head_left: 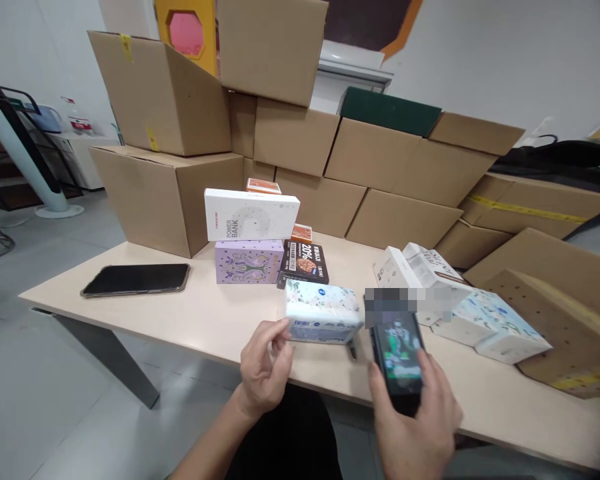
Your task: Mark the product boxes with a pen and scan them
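My right hand is wrapped round a dark smartphone whose lit screen shows green shapes; its top end is blurred out. My left hand has curled fingers and sits against the near left corner of a pale tissue pack with a leaf print. Whether those fingers grip the pack or something small is hidden. Beside the pack's right end lies a dark pen. Behind it are a black printed box, a purple patterned box and a white power bank box on top of the purple one.
A second phone, screen dark, lies at the table's left. White boxes and more tissue packs stand at the right. Stacked cardboard boxes wall off the back. The table's front edge runs close to my lap.
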{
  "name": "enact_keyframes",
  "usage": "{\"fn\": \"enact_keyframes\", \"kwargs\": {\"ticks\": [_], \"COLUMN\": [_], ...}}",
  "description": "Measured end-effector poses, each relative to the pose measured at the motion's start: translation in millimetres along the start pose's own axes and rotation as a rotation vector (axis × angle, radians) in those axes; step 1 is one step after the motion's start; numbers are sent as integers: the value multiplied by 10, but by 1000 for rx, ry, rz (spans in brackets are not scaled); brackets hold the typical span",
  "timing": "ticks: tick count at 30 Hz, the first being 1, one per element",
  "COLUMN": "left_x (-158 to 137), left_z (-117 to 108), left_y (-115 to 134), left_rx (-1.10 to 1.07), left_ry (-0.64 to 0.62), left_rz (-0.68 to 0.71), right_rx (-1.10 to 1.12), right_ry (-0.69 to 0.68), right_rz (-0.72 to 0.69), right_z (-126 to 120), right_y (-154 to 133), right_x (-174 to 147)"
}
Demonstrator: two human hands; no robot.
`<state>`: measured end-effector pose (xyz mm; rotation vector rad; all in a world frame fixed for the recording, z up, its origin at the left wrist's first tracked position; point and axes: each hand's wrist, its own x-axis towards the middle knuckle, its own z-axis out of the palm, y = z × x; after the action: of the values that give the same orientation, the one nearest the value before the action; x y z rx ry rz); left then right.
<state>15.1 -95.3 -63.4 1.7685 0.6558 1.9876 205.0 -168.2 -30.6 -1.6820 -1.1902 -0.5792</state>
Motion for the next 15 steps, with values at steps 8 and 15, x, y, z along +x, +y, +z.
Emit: {"fn": "enact_keyframes", "kwargs": {"ticks": [8, 15], "left_x": [155, 200], "left_z": [129, 122], "left_y": [76, 103], "left_rx": [416, 317], "left_ry": [81, -13], "left_rz": [-209, -314], "right_rx": [-478, -543], "right_ry": [-291, -454], "right_rz": [125, 252], "right_z": [-368, -202], "right_y": [1065, 1350], "right_x": [158, 251]}}
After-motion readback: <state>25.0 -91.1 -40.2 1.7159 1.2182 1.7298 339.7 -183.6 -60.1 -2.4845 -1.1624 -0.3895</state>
